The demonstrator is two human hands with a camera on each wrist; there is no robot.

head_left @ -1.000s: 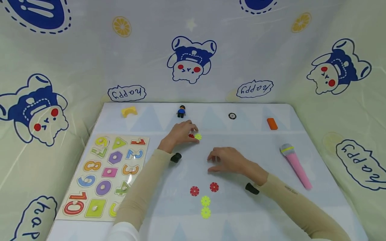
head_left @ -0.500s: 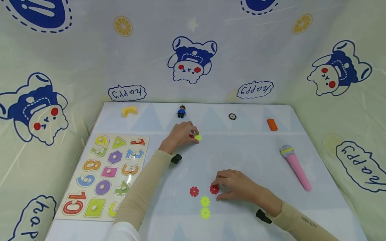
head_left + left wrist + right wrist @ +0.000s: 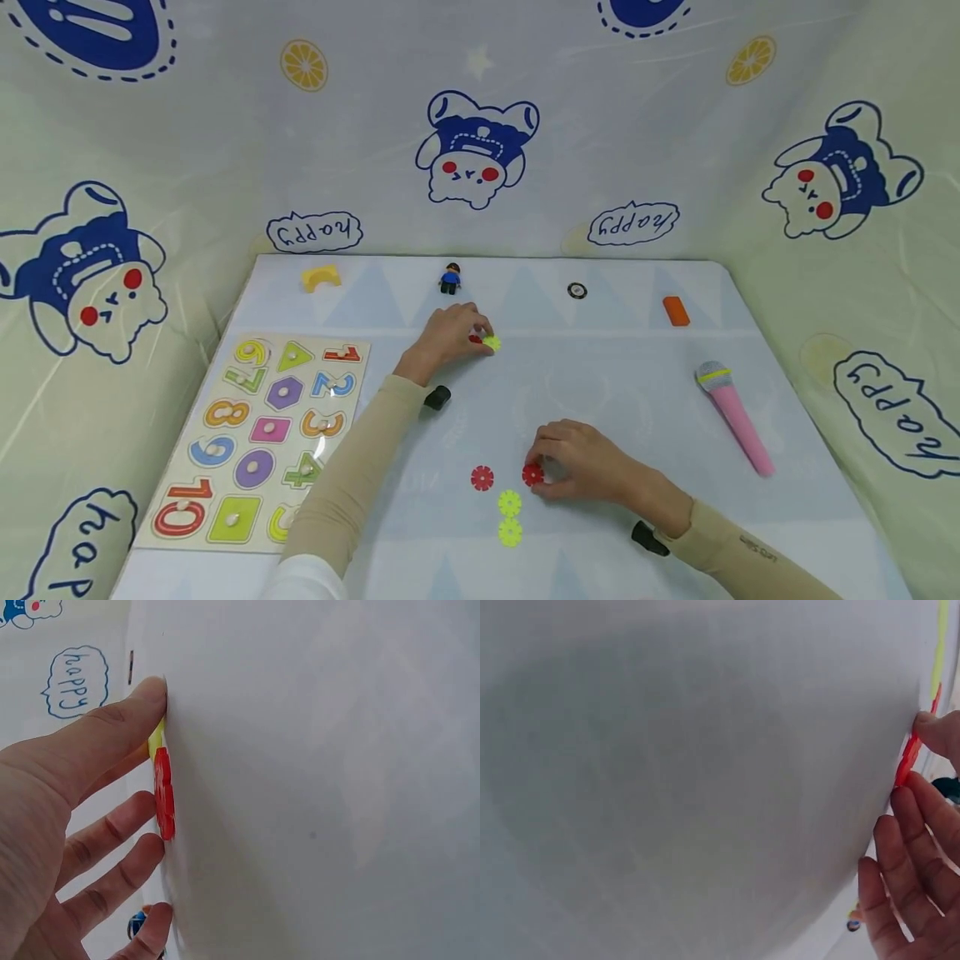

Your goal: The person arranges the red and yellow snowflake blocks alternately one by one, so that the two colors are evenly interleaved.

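Observation:
At the middle of the white table (image 3: 615, 375), my left hand (image 3: 471, 330) holds a red disc (image 3: 476, 338) and a yellow toothed disc (image 3: 492, 342) that sit together. In the left wrist view the thumb and fingers (image 3: 124, 825) press around the red disc (image 3: 163, 799), with the yellow disc (image 3: 155, 739) behind it. Nearer to me, my right hand (image 3: 546, 468) pinches another red toothed disc (image 3: 532, 475) on the table; the right wrist view shows this red disc (image 3: 909, 759) edge-on between thumb and fingers. Another red disc (image 3: 482, 477) and two yellow discs (image 3: 509, 502) (image 3: 510, 531) lie loose beside it.
A number and shape puzzle board (image 3: 262, 433) lies at the left. A pink toy microphone (image 3: 735, 414) lies at the right. Along the far edge stand a yellow arch block (image 3: 321, 277), a small toy figure (image 3: 450, 277), a black ring (image 3: 576, 290) and an orange block (image 3: 676, 310). Printed fabric walls surround the table.
My right hand has moved from the table's middle toward me and taken hold of the red disc. My left hand has stayed on its two discs.

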